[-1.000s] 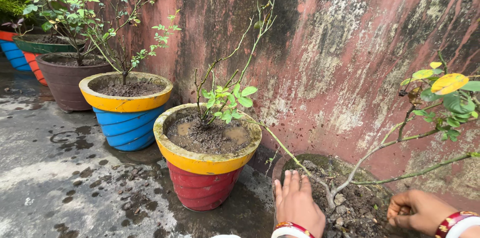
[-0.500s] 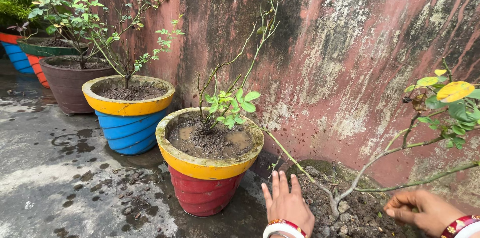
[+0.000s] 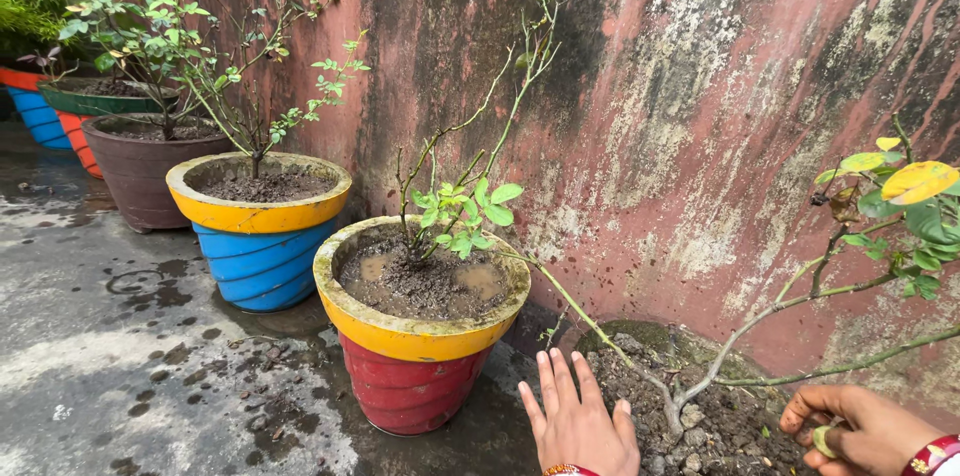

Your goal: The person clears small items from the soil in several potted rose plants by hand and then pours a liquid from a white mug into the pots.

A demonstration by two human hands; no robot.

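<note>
My left hand (image 3: 578,418) lies flat with fingers spread on the left edge of a mossy dark pot (image 3: 655,335) at the bottom of the view. Lumpy soil (image 3: 735,418) fills the pot, and a thin woody rose stem (image 3: 682,398) rises from it between my hands. Its branches lean right toward green and yellow leaves (image 3: 915,186). My right hand (image 3: 862,428) hovers over the soil's right side, fingers curled around a small pale green piece (image 3: 821,439). Red and white bangles show on both wrists.
A red pot with a yellow rim (image 3: 412,336) stands just left of my left hand, holding wet soil and a small plant. Behind it sit a blue and yellow pot (image 3: 258,228) and a brown pot (image 3: 128,168). A stained red wall (image 3: 680,86) runs behind; the concrete floor (image 3: 110,356) is wet.
My left hand slid a little left and lower along the pot's edge. My right hand shifted slightly lower, and the green piece in its fingers now shows.
</note>
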